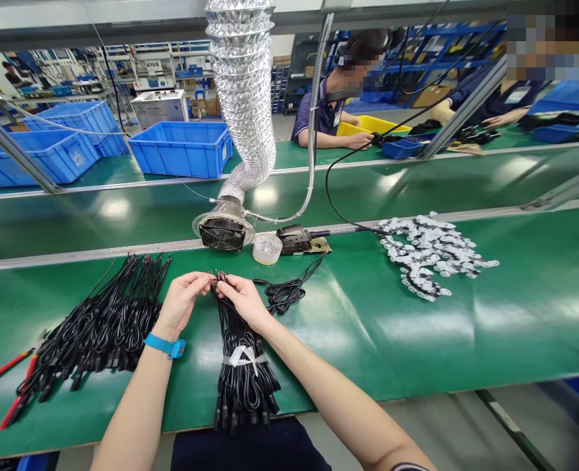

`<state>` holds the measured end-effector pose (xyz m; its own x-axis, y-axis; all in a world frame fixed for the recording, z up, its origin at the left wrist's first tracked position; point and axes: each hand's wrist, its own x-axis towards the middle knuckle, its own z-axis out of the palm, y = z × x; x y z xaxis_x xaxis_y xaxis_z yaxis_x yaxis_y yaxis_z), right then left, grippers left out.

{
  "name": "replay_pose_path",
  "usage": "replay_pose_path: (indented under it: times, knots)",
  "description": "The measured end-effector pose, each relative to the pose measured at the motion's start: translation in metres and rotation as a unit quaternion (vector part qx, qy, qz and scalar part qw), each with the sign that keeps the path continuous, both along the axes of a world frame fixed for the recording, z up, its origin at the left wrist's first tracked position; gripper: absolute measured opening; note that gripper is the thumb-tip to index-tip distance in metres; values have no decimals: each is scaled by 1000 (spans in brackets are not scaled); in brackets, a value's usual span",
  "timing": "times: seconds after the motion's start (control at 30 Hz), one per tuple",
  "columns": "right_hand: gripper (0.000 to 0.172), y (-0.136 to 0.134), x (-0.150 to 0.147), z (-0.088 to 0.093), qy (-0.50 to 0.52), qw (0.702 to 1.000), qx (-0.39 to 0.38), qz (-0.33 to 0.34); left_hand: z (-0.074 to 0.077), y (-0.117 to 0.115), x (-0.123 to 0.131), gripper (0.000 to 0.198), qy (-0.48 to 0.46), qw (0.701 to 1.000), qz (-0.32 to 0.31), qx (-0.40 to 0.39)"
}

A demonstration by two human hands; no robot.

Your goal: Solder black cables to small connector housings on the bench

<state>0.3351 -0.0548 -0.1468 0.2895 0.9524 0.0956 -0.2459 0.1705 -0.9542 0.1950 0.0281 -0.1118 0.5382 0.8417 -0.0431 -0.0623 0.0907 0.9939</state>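
A bundle of black cables [245,392] lies on the green bench before me, its loops bound by a white tie [244,357]. Its reddish wire ends point away from me. My left hand [184,299] is closed, thumb and fingers pinching at those wire ends. Beside it my right hand [244,299] is closed too, gripping the top of the bundle at the same ends. The fingers hide exactly which wires each hand holds. A blue strap [164,345] circles my left wrist. To the right of my right hand lies a separate coiled black cable [286,294].
Several black cables [107,320] and red-handled pliers [17,379] lie left. Beyond my hands are a fume duct [223,229], a tape roll [267,248] and a dark tool holder [294,240]. Small white parts [426,252] are piled right. Co-workers sit across the bench.
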Motion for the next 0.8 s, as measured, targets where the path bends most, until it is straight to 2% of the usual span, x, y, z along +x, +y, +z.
replay_pose_path:
  times: [0.17, 0.4, 0.67, 0.73, 0.8]
  knots:
    - [37, -1, 0, 0, 1, 1000, 2, -3, -2, 2, -1, 31, 3, 1000, -17, 16]
    - [39, 0, -1, 0, 34, 999, -16, -10, -13, 1, 3, 32, 11, 997, 4, 73]
    - [38, 0, -1, 1, 36, 999, -9, -12, -9, -4, 4, 23, 29, 989, 6, 147]
    - [35, 0, -2, 0, 2, 1000, 3, -8, -6, -4, 3, 18, 12, 991, 16, 129]
    - [32, -1, -3, 0, -45, 999, 18, -10, -4, -3, 2, 18, -9, 997, 14, 80]
